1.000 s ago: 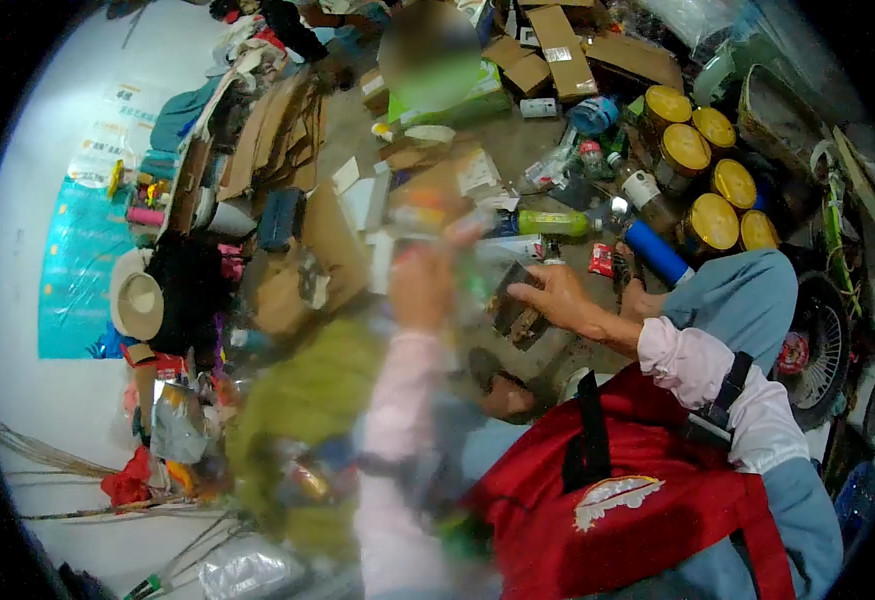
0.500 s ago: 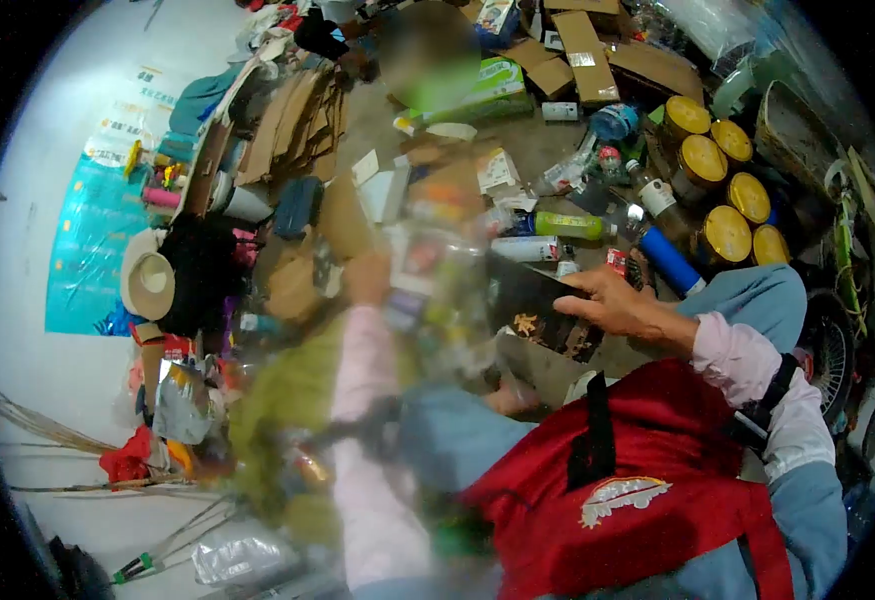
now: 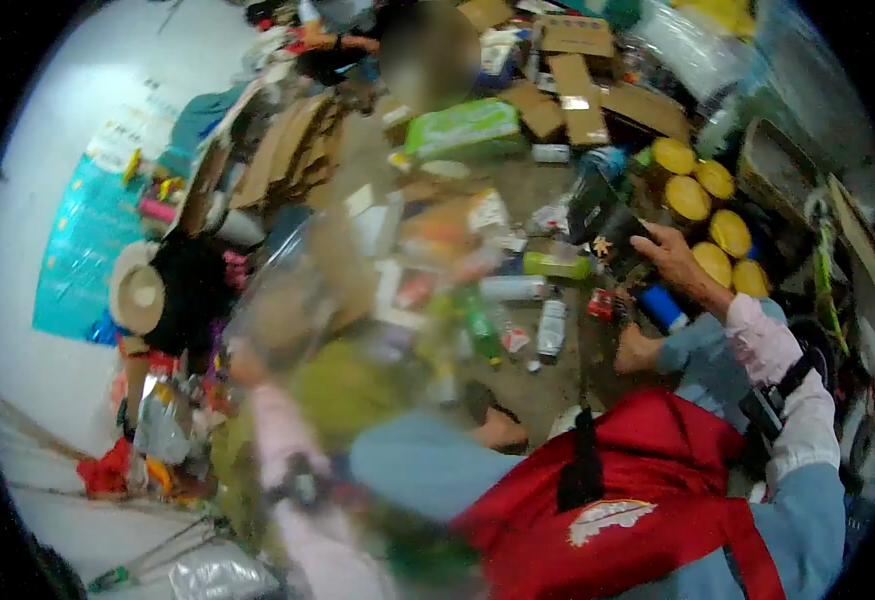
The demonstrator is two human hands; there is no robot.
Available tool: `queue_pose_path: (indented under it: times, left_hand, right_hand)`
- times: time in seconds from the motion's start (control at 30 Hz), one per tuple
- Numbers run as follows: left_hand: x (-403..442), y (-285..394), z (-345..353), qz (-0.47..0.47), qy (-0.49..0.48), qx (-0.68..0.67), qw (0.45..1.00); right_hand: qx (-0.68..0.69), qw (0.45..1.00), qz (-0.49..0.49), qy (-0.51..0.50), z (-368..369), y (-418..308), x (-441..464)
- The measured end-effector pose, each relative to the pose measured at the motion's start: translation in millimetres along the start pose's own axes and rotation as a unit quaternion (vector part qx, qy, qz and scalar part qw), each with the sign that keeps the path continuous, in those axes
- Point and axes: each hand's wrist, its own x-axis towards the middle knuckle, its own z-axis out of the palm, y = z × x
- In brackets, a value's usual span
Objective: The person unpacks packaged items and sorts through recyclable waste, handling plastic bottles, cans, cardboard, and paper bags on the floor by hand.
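Observation:
My right hand (image 3: 672,258) is closed on the edge of a flat black item with gold print (image 3: 617,240), held over the floor at the right; its exact kind is unclear. At the left, my left hand (image 3: 247,362) is smeared by motion. From it rises a clear plastic bag (image 3: 292,285), which it seems to grip. Below the black item lie a yellow-green bottle (image 3: 555,265), a red can (image 3: 600,303) and a blue cylinder (image 3: 663,310). Between my hands are a white can (image 3: 512,288), a spray can (image 3: 551,328) and a green bottle (image 3: 478,322).
Several yellow-lidded jars (image 3: 687,197) stand at the right. Cardboard boxes (image 3: 579,100) and a green package (image 3: 464,128) lie farther back. Flattened cardboard (image 3: 287,155) leans at the left, near a straw hat (image 3: 139,297). A blurred person sits at the top.
My left hand has swung left and toward me, the clear plastic moving with it. My right hand has carried the black item right and away, uncovering bottles and cans.

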Motion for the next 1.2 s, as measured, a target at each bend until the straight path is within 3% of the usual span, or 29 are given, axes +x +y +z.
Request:
queue_pose_path:
  times: [0.07, 0.17, 0.23, 0.33, 0.43, 0.5, 0.57, 0.6, 0.67, 0.77, 0.8, 0.9, 0.93, 1.0, 1.03, 1.1, 1.17, 1.2]
  left_hand:
    - [-2, -1, 10, 0.002, -0.017, 0.054, 0.998]
    - [0, 10, 28, -0.007, 0.003, 0.011, 1.000]
    - [-3, 27, 37, -0.021, 0.059, -0.153, 0.986]
    - [-13, 55, 61, -0.011, 0.160, -0.391, 0.906]
    - [-30, 84, 85, 0.011, 0.172, -0.510, 0.843]
    - [-41, 105, 77, -0.007, 0.123, -0.571, 0.812]
    - [-55, 129, 56, -0.039, 0.073, -0.628, 0.773]
    - [-64, 127, 12, -0.044, 0.026, -0.601, 0.798]
    - [-71, 133, 13, -0.082, -0.124, -0.661, 0.735]
    - [-89, 148, -37, 0.039, -0.124, -0.669, 0.732]
    - [-97, 155, -55, 0.028, -0.096, -0.711, 0.696]
    - [-113, 178, -88, 0.093, -0.194, -0.798, 0.564]
    - [-121, 183, -114, 0.105, -0.239, -0.822, 0.506]
    - [-134, 197, -161, 0.151, -0.265, -0.840, 0.449]
    - [-140, 209, -155, 0.190, -0.234, -0.830, 0.469]
    - [-155, 216, -143, 0.233, -0.185, -0.769, 0.566]
    - [-167, 219, -130, 0.240, -0.142, -0.651, 0.707]
    - [-172, 231, -112, 0.190, -0.167, -0.731, 0.634]
  right_hand:
    - [0.075, 0.997, -0.027, -0.022, 12, -12, 11]
    - [0.118, 0.992, -0.031, 0.008, 21, -31, 9]
    - [0.136, 0.990, -0.041, -0.002, 16, -34, 11]
    - [0.094, 0.992, -0.071, 0.035, 20, -11, 14]
    - [0.111, 0.991, -0.068, 0.029, 21, -22, 9]
    - [0.212, 0.976, -0.034, -0.024, 20, -45, 3]
    - [0.260, 0.965, 0.005, -0.026, 27, -17, 8]
    - [0.324, 0.945, 0.043, -0.017, 27, -42, 1]
    - [0.258, 0.965, 0.029, -0.042, 34, 18, 13]
    - [0.293, 0.955, 0.034, -0.034, 43, 25, 13]
    - [0.276, 0.961, 0.027, -0.025, 49, 20, 11]
    - [0.144, 0.989, -0.043, -0.015, 58, -17, -2]
    - [0.134, 0.986, -0.090, -0.047, 53, -51, -8]
    - [-0.017, 0.970, -0.242, -0.024, 59, -87, -15]
    - [-0.088, 0.953, -0.289, -0.024, 65, -92, -21]
    - [-0.150, 0.937, -0.309, -0.057, 85, -82, -32]
    - [-0.172, 0.920, -0.345, -0.075, 97, -80, -42]
    - [-0.157, 0.917, -0.346, -0.119, 96, -84, -45]
